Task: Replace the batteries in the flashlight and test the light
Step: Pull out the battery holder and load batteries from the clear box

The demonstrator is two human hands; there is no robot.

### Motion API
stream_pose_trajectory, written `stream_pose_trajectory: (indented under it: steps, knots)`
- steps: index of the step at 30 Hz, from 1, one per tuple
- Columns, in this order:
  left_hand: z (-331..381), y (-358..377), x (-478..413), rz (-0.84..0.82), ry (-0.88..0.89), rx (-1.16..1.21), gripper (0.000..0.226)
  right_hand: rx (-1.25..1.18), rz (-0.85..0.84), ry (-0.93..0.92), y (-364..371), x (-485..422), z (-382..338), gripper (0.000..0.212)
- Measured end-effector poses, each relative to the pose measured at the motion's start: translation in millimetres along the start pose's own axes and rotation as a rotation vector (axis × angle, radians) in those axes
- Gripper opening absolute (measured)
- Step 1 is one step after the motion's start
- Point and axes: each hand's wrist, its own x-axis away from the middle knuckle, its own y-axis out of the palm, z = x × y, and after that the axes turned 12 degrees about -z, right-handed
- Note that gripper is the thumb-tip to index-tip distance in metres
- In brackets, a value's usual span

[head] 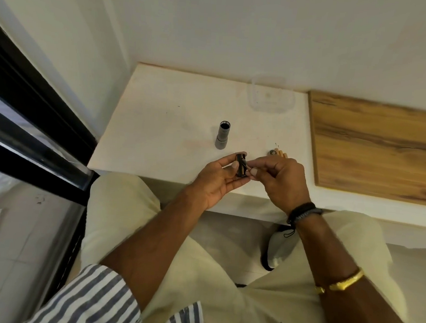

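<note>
A grey flashlight body (222, 135) stands upright on the white table (164, 122), its open end facing up. My left hand (215, 180) grips a small black battery holder (241, 167) just above the table's front edge. My right hand (278, 179) pinches at the holder's right side with thumb and forefinger; whatever small part lies between those fingertips is hidden. Behind my right hand, loose batteries (281, 153) with orange casing lie on the table next to a small round grey cap (272, 153).
A clear plastic container (270, 96) sits at the back of the table by the wall. A wooden board (379, 145) covers the surface to the right. A black window frame (33, 123) runs along the left. My legs and a shoe (275, 249) are below the table edge.
</note>
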Motion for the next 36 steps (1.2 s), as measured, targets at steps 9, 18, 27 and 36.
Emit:
stream_pose_trajectory:
  steps: [9,18,27,36]
  knots:
    - [-3.4,-2.3,3.6,-0.036,0.000,0.006,0.029,0.222,0.127,-0.134,14.0,0.1,-4.1,0.015]
    - [-4.1,-2.4,1.0,0.028,0.012,0.021,0.030,0.047,0.154,-0.015,18.4,-4.8,1.6,0.014]
    - [-2.9,-3.9,0.8,-0.001,-0.021,0.006,0.030,-0.180,0.053,0.119,18.6,-4.1,14.3,0.022]
    - [-1.6,-5.9,-0.5,0.080,0.021,0.088,0.028,-0.361,0.026,0.092,22.8,-5.9,20.5,0.025]
